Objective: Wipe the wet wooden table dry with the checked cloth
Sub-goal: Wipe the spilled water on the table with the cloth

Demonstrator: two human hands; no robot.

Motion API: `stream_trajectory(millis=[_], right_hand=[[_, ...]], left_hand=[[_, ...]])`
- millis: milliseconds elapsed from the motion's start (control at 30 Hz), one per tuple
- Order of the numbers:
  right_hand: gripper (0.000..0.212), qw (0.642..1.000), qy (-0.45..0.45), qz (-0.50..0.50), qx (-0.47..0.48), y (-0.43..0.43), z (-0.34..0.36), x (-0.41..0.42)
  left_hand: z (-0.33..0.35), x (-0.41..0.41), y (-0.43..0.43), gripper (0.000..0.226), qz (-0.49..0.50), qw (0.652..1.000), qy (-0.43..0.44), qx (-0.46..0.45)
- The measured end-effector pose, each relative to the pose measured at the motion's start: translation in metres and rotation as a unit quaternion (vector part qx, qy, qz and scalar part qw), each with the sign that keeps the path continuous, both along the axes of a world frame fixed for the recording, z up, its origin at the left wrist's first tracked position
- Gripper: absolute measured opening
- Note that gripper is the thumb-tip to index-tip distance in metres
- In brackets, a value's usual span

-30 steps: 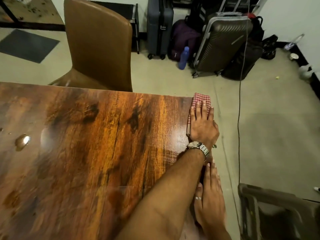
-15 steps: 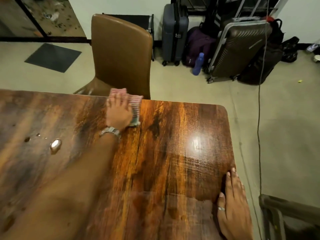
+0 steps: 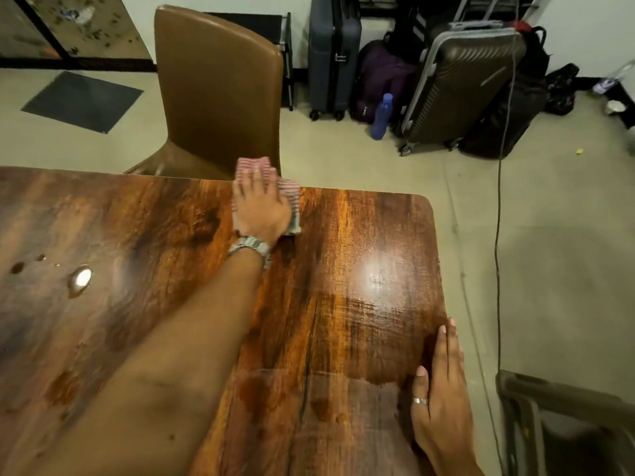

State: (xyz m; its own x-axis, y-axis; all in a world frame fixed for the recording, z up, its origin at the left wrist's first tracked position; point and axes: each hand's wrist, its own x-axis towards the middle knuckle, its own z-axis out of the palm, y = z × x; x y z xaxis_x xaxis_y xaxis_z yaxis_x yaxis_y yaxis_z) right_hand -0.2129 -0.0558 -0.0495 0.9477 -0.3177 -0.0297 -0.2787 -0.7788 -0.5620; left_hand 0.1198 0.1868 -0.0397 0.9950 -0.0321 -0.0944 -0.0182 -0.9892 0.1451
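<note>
The wooden table (image 3: 364,242) is glossy, with a water puddle (image 3: 79,280) and small drops at the left and a wet film (image 3: 343,407) near the front right. My left hand (image 3: 261,209), with a watch on its wrist, presses flat on the red-and-white checked cloth (image 3: 291,193) at the table's far edge, and the cloth overhangs that edge a little. My right hand (image 3: 443,396), wearing a ring, lies flat with fingers together on the table's right edge, holding nothing.
A brown chair (image 3: 220,84) stands just behind the far edge, next to the cloth. Suitcases (image 3: 457,84), bags and a blue bottle (image 3: 381,115) line the back wall. A cable (image 3: 498,235) hangs down at the right. Another chair (image 3: 563,424) is at the lower right.
My left hand slid the cloth from the far right corner leftward along the far edge, then shifted slightly back right. My right hand stayed on the right edge.
</note>
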Motion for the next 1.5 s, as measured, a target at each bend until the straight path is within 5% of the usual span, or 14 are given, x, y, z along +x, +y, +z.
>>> stream_trajectory(millis=[267, 533, 667, 867, 1000, 1333, 1500], right_hand=[[0.066, 0.99, -0.082, -0.062, 0.096, -0.006, -0.004, -0.004], [0.061, 0.909, -0.193, -0.262, 0.26, -0.04, 0.004, -0.036], [0.058, 0.925, -0.157, -0.23, 0.259, -0.04, 0.011, -0.059], [0.06, 0.988, -0.061, 0.002, 0.141, -0.003, 0.017, -0.062], [0.06, 0.991, 0.016, 0.136, -0.006, 0.035, 0.016, -0.066], [0.062, 0.996, 0.006, 0.086, -0.02, 0.055, 0.019, -0.077], [0.062, 0.999, 0.0, 0.033, 0.002, 0.056, 0.021, -0.077]], left_hand=[[0.007, -0.089, -0.228, 0.063, -0.2, 0.979, 0.034, -0.028], [0.01, -0.259, -0.229, 0.065, -0.254, 0.965, 0.028, -0.062], [0.005, -0.335, -0.204, 0.064, -0.246, 0.962, 0.054, -0.105], [0.013, -0.349, -0.118, 0.063, -0.193, 0.977, 0.068, -0.067], [0.015, -0.341, -0.023, 0.063, -0.111, 0.99, 0.066, -0.047], [0.012, -0.328, 0.263, 0.07, 0.091, 0.994, 0.054, -0.004], [0.006, -0.378, 0.295, 0.07, 0.151, 0.988, 0.041, -0.008]])
